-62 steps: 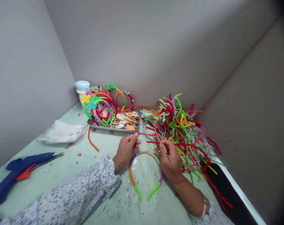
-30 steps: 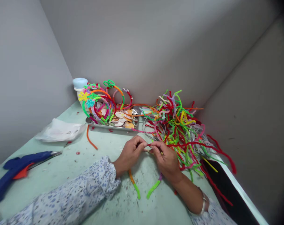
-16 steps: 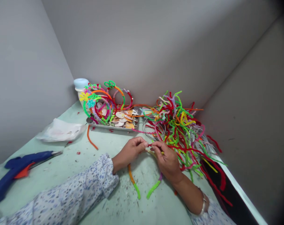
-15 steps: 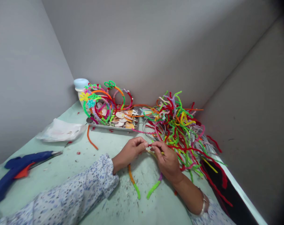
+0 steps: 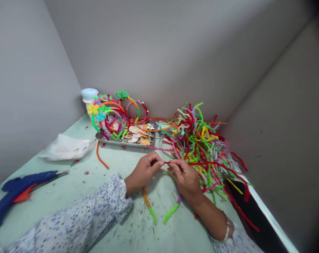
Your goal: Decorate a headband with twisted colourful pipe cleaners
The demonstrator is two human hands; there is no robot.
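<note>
My left hand pinches the end of a red pipe cleaner between thumb and finger. Close beside it, my right hand grips the same red strand, which runs on to the right over the pile. Beneath both hands lies a headband wrapped in coloured pipe cleaner; its orange, purple and green ends show, while its top is mostly hidden by the hands.
A metal tray holds shell-like pieces and finished headbands. Tangled pipe cleaners lie at the right. A blue glue gun, plastic bag and white bottle are at the left.
My hands have moved slightly apart, with a little more red strand showing between the fingertips. The whole view has shifted a little.
</note>
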